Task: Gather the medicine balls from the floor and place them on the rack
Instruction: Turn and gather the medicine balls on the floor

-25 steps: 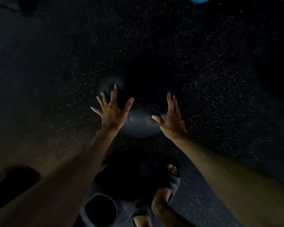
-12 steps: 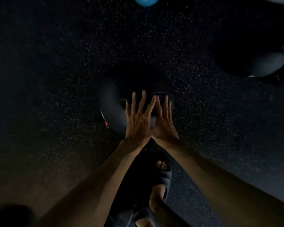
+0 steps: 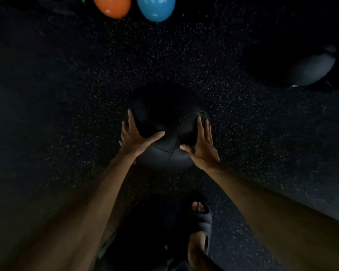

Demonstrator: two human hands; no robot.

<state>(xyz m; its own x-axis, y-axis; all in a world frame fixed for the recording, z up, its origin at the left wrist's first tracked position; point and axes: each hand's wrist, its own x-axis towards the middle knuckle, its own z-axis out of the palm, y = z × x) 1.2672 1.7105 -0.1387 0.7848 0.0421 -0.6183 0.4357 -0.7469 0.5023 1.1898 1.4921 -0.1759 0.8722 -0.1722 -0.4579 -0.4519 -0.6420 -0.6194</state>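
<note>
A large black medicine ball (image 3: 164,151) with stitched seams lies on the dark speckled floor in the middle of the view. My left hand (image 3: 135,136) presses flat against its left side, fingers spread and straight. My right hand (image 3: 201,144) lies flat against its right side, fingers straight, thumb pointing inward. An orange ball (image 3: 112,5) and a blue ball (image 3: 156,7) sit at the top edge. Another dark ball (image 3: 309,70) lies at the right. The rack is out of view.
The speckled rubber floor (image 3: 67,94) stretches all around in dim light. My right foot in a dark slide sandal (image 3: 201,218) stands just below the black ball, and my dark shorts fill the bottom centre.
My hands, held close together over the ball half a second ago, have spread apart onto its two sides. The view has tilted up, bringing the orange and blue balls into sight.
</note>
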